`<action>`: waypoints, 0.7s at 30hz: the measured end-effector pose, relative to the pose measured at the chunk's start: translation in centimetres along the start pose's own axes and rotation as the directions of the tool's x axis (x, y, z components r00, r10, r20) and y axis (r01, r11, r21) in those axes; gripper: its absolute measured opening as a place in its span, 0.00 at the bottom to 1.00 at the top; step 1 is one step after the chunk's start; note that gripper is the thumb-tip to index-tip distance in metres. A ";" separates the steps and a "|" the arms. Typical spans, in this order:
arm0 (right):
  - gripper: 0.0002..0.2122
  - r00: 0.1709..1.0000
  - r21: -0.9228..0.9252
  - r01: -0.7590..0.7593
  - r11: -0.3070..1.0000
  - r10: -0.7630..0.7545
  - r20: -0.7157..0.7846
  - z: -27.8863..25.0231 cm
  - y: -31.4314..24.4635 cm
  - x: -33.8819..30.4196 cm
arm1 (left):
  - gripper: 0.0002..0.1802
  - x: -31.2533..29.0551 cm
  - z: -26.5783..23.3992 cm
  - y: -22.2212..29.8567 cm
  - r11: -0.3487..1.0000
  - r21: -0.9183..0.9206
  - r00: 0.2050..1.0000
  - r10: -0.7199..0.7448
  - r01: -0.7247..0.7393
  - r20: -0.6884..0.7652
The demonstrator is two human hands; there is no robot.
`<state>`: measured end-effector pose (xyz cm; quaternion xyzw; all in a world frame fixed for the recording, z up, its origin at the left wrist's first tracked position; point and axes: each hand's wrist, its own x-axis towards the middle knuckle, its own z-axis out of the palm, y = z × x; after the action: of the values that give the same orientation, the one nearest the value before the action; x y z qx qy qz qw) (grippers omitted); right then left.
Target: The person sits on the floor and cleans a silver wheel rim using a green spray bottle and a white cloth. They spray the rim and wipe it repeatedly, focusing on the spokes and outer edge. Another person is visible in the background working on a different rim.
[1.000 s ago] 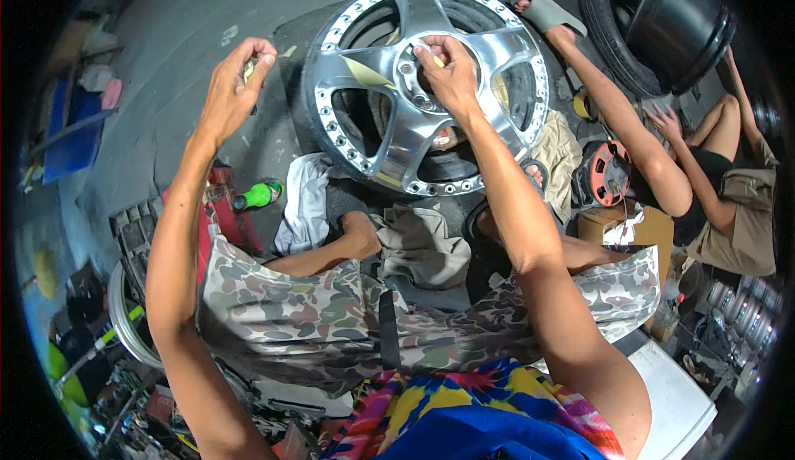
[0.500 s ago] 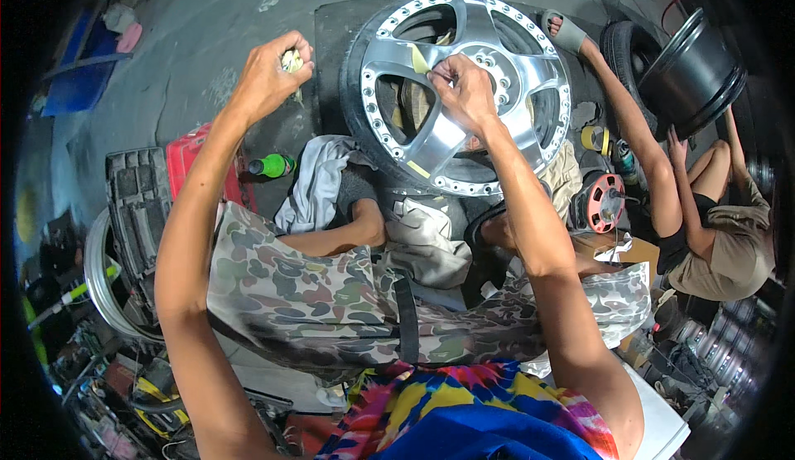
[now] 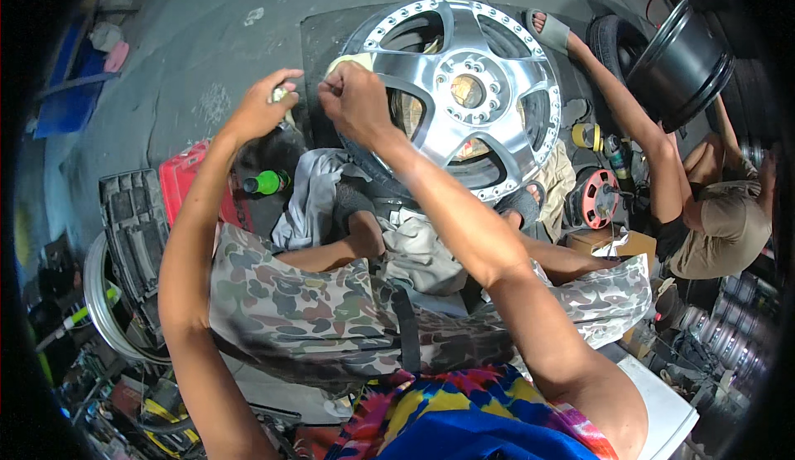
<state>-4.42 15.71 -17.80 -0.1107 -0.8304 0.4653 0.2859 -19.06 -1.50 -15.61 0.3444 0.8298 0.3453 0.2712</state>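
A polished silver alloy wheel [image 3: 431, 133] stands propped on a dark mat in front of my knees, its face toward me. My right hand [image 3: 358, 102] is at the wheel's left edge, fingers pinched shut on a pale yellowish pad [image 3: 342, 63]. Just to its left, my left hand [image 3: 261, 110] is raised over the floor with a small pale object [image 3: 281, 94] held in its fingertips. The two hands are close together, nearly touching. My camouflage shorts [image 3: 331, 311] fill the lower middle.
Another person [image 3: 720, 220] sits at the right, one arm [image 3: 621, 100] stretched toward a tyre [image 3: 609, 33] and a dark wheel barrel [image 3: 687, 54]. A red cable reel [image 3: 600, 199], cardboard box [image 3: 617, 242], green bottle [image 3: 267, 183], red case [image 3: 184, 180] and black tray [image 3: 132, 220] lie around.
My right hand has left the wheel's centre and moved left to its edge, beside my left hand. The view has shifted, so the wheel sits further right.
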 end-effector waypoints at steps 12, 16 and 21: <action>0.11 0.973 0.277 0.080 0.958 -0.136 0.188 2.8 -9.3 -4.8 | 0.26 -2.0 -0.4 4.1 0.700 -0.602 0.915 -0.204 0.385 0.348; 0.12 0.967 0.191 0.003 0.982 -0.051 0.249 -1.2 -5.4 -8.2 | 0.15 -1.2 1.6 2.0 0.883 -0.423 0.970 -0.122 0.203 0.212; 0.17 0.948 0.040 -0.078 0.996 0.062 0.313 -4.2 -4.6 -10.5 | 0.17 -0.4 3.9 3.2 0.960 -0.271 0.990 -0.036 0.072 0.135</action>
<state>6.86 11.44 -16.15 -0.0579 -0.8484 0.5080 0.1374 -14.91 1.37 -15.53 0.3020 0.7637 0.4268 0.3787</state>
